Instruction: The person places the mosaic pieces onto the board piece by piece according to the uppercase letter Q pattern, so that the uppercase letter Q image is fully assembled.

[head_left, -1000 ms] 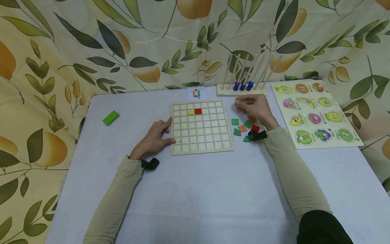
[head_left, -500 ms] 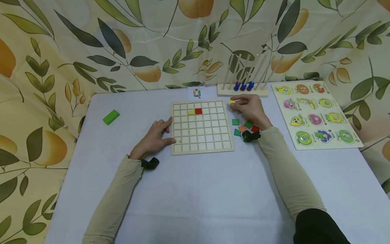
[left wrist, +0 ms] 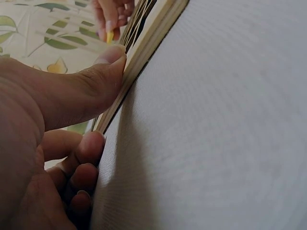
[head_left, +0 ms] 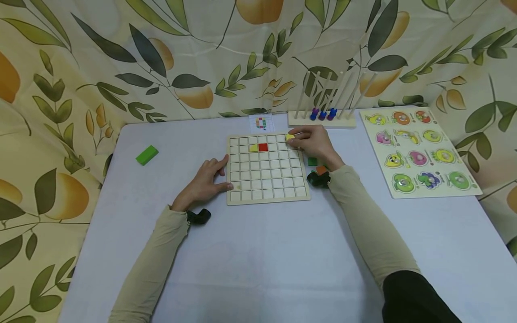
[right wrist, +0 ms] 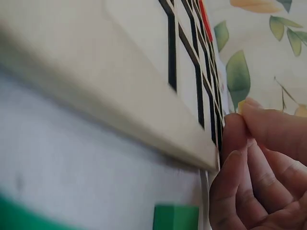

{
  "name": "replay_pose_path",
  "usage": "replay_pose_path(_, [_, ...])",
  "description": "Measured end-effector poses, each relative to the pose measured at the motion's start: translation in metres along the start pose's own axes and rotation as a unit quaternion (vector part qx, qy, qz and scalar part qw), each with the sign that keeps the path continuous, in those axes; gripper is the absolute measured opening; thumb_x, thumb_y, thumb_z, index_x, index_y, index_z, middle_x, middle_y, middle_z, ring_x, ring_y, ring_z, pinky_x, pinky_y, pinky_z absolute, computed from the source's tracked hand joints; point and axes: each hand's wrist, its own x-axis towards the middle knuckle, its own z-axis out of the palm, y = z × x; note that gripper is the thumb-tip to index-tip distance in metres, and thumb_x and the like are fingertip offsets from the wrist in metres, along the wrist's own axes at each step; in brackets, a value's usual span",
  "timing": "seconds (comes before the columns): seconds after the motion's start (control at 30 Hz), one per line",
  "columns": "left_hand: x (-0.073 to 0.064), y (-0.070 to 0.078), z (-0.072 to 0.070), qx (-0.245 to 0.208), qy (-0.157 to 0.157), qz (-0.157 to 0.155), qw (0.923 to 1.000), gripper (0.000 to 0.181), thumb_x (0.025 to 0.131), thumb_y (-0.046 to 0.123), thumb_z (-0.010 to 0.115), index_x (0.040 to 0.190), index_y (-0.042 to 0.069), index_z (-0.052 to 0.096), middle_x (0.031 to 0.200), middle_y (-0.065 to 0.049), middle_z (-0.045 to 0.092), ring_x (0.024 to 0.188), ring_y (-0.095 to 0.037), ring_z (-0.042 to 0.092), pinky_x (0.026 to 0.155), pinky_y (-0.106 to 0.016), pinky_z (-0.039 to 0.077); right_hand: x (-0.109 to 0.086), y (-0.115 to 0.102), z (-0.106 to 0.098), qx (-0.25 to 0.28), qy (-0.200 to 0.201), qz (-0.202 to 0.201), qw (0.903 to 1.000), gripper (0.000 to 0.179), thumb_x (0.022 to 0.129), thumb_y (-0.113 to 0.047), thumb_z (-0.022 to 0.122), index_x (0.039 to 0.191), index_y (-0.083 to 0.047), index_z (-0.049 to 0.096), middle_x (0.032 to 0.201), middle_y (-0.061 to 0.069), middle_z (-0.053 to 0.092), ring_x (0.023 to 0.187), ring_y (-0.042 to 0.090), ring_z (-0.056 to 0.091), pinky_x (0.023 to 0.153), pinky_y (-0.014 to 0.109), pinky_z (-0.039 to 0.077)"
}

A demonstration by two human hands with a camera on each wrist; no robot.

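A wooden grid board lies mid-table, with a yellow piece and a red square tile side by side in its second row. My left hand rests at the board's left edge, thumb and index finger spread apart and touching it. In the left wrist view the thumb presses on the frame. My right hand pinches another yellow tile between thumb and finger over the board's upper right corner. Below that hand lie green and orange tiles, partly hidden by the wrist.
A small pattern card lies behind the board. Back right stands a peg rack with blue and purple beads. A fruit puzzle board lies to the right, and a green block to the left.
My right hand has moved left from beside the tile pile to above the board's upper right corner, carrying the yellow tile. My left hand has stayed at the board's edge.
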Motion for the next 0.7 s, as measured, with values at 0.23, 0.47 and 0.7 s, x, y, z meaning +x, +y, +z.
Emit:
replay_pose_path(0.23, [0.001,0.000,0.000,0.001,0.000,-0.001,1.0000,0.094,0.094,0.020,0.083,0.167,0.003,0.026,0.106,-0.007,0.049,0.100,-0.023,0.035,0.089,-0.034,0.029,0.003,-0.008,0.010,-0.019,-0.003,-0.021,0.9996,0.031,0.097,-0.022,0.079,0.126,-0.008,0.077,0.115,0.015,0.079,0.100,0.019,0.074,0.085,0.031,0.053])
replay_pose_path(0.47, [0.002,0.001,0.000,-0.006,-0.002,-0.007,1.0000,0.096,0.093,0.020,0.084,0.168,0.005,0.024,0.106,-0.007,0.048,0.101,-0.022,0.034,0.089,-0.034,0.029,0.004,-0.018,0.019,-0.032,-0.030,-0.047,0.9979,0.028,0.099,-0.017,0.077,0.124,-0.005,0.076,0.117,0.019,0.076,0.106,0.030,0.072,0.098,0.044,0.052])
replay_pose_path(0.7, [0.002,-0.001,0.001,-0.004,-0.001,-0.004,1.0000,0.096,0.094,0.020,0.083,0.167,0.004,0.025,0.106,-0.007,0.048,0.100,-0.022,0.034,0.089,-0.034,0.029,0.005,-0.022,0.026,-0.047,-0.052,-0.067,0.9953,0.026,0.096,-0.017,0.080,0.120,-0.006,0.079,0.116,0.016,0.075,0.105,0.028,0.069,0.097,0.043,0.051])
